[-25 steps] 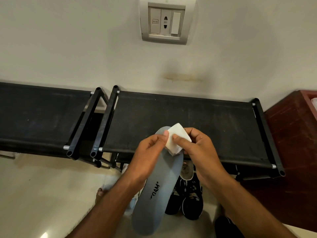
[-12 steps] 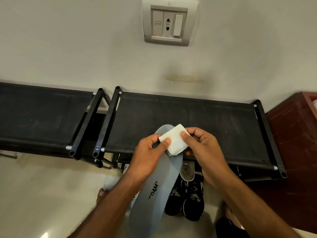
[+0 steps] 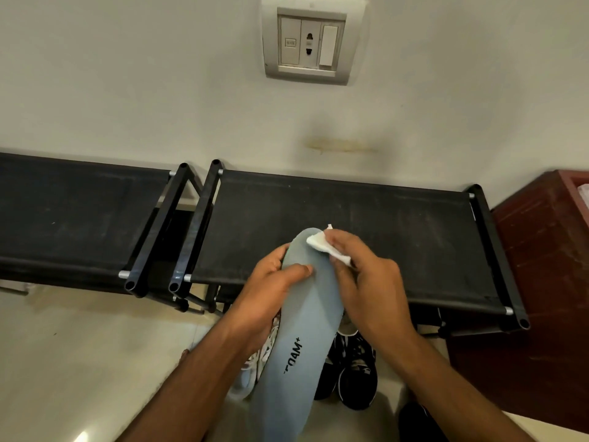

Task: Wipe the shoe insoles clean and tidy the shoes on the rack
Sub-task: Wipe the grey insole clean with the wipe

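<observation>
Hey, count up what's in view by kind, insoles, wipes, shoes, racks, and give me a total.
Insole: 1
Wipe: 1
Black shoes: 2 under the insole; a dark shape at the bottom edge is unclear
White shoe: 1, mostly hidden
Racks: 2
Total: 7

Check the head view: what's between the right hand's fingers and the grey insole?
A folded white wipe. The right hand presses it onto the toe end of the insole, which the left hand grips. The head view shows this.
</observation>
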